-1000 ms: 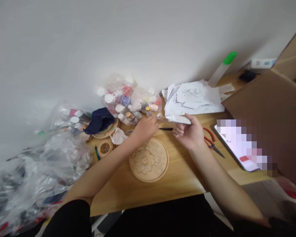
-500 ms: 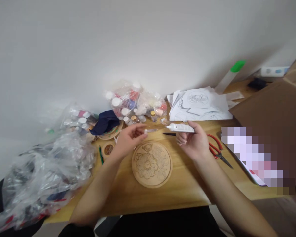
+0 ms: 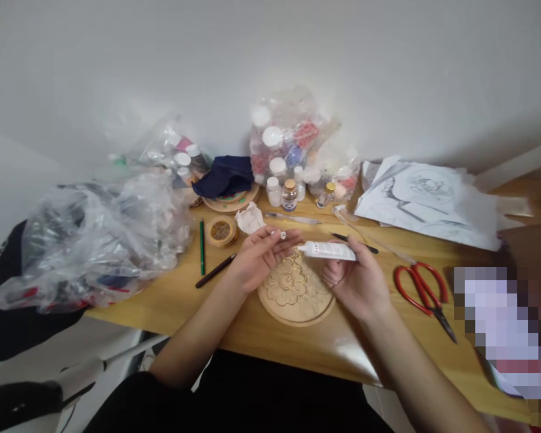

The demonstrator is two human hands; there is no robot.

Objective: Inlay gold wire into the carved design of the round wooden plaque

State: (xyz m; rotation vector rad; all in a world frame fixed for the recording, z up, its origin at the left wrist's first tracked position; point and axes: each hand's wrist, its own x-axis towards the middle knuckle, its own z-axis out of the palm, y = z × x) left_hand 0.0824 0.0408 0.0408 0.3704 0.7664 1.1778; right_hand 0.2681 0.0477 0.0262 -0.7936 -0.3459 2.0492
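In the head view, the right hand [image 3: 358, 282] was closed around a white glue tube [image 3: 328, 251], which lay level with its nozzle pointing left, just above the carved wooden disc [image 3: 295, 290] on the table [image 3: 234, 328]. The left hand [image 3: 261, 255] pinched a small white cap [image 3: 282, 235] between its fingertips, just beside the nozzle. Red scissors [image 3: 421, 288] lay at the right, a green pencil [image 3: 202, 246] at the left, and paint bottles [image 3: 290, 194] stood on the far side.
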